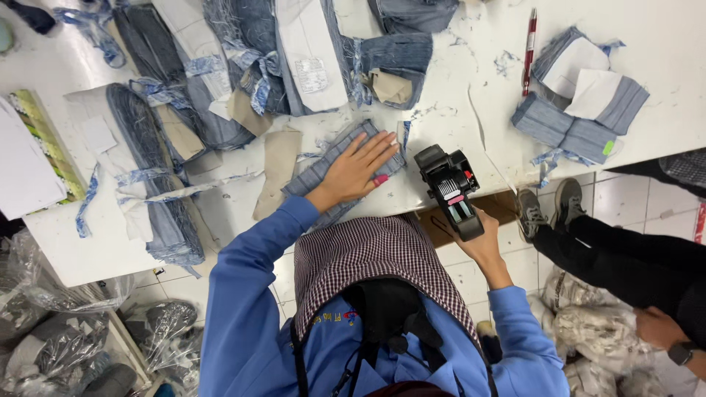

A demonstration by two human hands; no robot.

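My left hand [358,168] lies flat, fingers apart, on a small stack of striped denim pieces [323,170] near the front edge of the white table [441,125]. My right hand [479,237] grips the handle of a black label gun [450,187], which is held just off the table's front edge, its head pointing toward the denim stack. Blue sleeves cover both my arms.
Bundles of tied denim pieces [154,140] and paper pattern cards cover the table's left and back. Another denim bundle [577,117] and a red pen [529,48] lie at the right. A seated person's legs and shoes [548,209] are at the right; plastic bags [66,331] lie on the floor.
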